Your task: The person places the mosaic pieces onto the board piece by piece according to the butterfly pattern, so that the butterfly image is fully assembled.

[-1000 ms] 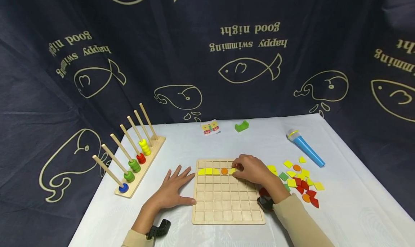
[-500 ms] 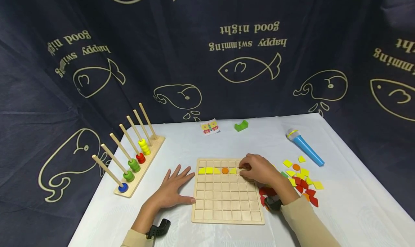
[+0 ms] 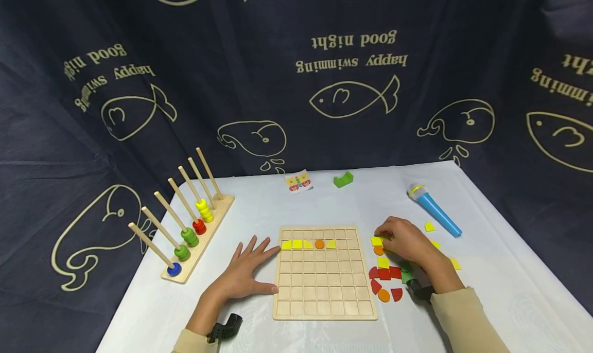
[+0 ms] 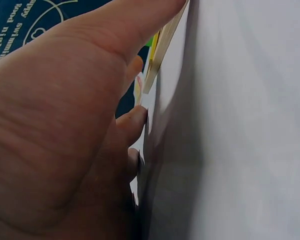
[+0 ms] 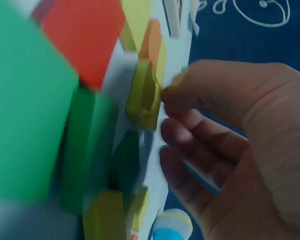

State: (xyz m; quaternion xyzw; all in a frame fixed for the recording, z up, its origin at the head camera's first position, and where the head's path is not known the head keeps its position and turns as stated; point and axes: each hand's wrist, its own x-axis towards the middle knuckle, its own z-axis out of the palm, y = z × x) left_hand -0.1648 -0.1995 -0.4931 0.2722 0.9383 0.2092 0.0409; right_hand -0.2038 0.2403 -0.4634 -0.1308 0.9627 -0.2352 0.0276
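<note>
My left hand [image 3: 245, 273] lies spread on the table, its fingertips and thumb at the left edge of the wooden grid board [image 3: 310, 294]. In the left wrist view the thumb reaches to the board's edge. One row of the board holds yellow pieces and an orange disc [image 3: 319, 244]; a yellow quarter-round piece [image 3: 331, 244] is last on the right. My right hand [image 3: 405, 242] is over the loose pieces, thumb and fingers bent and apart, with the thumb tip right beside a yellow piece [image 5: 142, 97] in the right wrist view.
Red pieces [image 3: 384, 274] and green pieces [image 3: 406, 277] lie right of the board. A blue toy microphone [image 3: 437, 212] is farther back. A green block [image 3: 343, 179] and butterfly card [image 3: 298, 181] sit at the back. A peg stand [image 3: 217, 211] with coloured rings stands left.
My right hand has moved right, off the board to the loose pieces, leaving the yellow quarter-round piece in the row. My left hand has stayed in place.
</note>
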